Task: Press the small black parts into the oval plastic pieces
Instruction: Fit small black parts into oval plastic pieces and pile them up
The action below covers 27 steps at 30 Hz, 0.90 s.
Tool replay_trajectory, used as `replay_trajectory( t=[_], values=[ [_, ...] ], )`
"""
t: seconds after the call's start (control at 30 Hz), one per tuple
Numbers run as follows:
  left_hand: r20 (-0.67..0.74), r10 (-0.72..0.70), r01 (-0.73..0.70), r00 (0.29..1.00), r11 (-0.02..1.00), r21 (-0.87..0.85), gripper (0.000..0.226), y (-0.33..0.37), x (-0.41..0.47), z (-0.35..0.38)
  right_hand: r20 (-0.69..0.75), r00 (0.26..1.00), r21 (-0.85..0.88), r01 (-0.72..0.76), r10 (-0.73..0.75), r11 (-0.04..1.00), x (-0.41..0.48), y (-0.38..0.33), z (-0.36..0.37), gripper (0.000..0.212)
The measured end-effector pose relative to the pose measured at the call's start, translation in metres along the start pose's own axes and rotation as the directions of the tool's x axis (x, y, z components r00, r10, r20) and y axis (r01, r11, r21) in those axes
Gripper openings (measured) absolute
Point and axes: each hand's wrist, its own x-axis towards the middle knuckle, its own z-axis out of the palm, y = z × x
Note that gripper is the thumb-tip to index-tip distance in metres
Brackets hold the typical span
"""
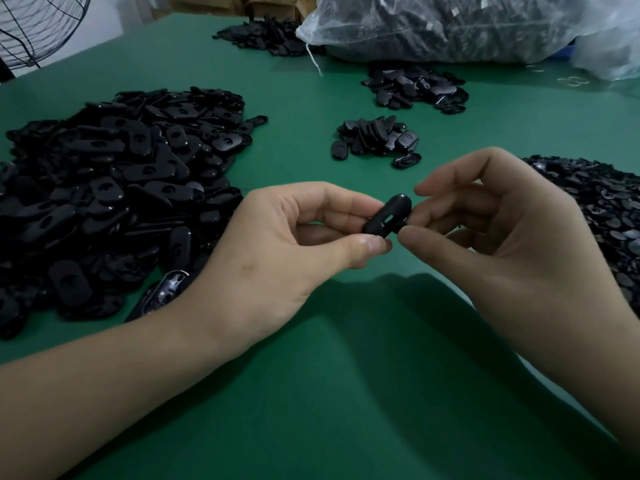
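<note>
Held over the green surface (346, 358), the left hand (294, 244) pinched the oval piece (388, 212) while the right hand (502, 237) pinched a barely visible small black part (399, 226) against its slot; pressed crooked, the part could jam or drop.

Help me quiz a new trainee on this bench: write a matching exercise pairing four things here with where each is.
Things:
1. oval piece
2. big pile
3. bag
4. fan

Places:
A. far left corner
B. in the left hand
C. on the table, left
D. far end, right

Pairs: 1-B, 2-C, 3-D, 4-A
</note>
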Motion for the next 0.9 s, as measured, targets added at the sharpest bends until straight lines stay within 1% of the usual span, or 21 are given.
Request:
replay_trajectory(
  t=[0.23, 0.47, 0.6, 0.7, 0.9],
  values=[
    [0.006, 0.038, -0.039, 0.999, 0.996, 0.085, 0.021, -0.0002, -0.0018, 0.0019, -0.031, 0.998, -0.137, 0.046, -0.050, 0.990, -0.0011, -0.0021, 0.0004, 0.030],
    [-0.010, 0.028, -0.027, 1.000, 0.996, 0.089, 0.017, -0.0007, -0.0028, 0.0042, 0.010, 0.985, -0.353, 0.163, -0.170, 0.921, -0.0027, -0.0067, -0.0002, 0.027],
    [-0.023, 0.015, -0.013, 1.000, 0.996, 0.088, 0.017, -0.0005, -0.0029, 0.0040, 0.018, 0.979, -0.411, 0.194, -0.204, 0.891, -0.0038, -0.0062, -0.0013, 0.027],
    [-0.005, -0.027, 0.028, 1.000, 0.995, 0.091, 0.016, 0.0003, -0.0023, 0.0043, 0.022, 0.978, -0.454, 0.196, -0.209, 0.869, -0.0048, -0.0058, -0.0014, 0.028],
    [0.008, -0.081, 0.080, 0.997, 0.992, 0.101, 0.016, 0.0021, -0.0013, 0.0044, -0.006, 0.979, -0.477, 0.176, -0.203, 0.861, -0.0051, -0.0076, -0.0011, 0.020]
  ],
)
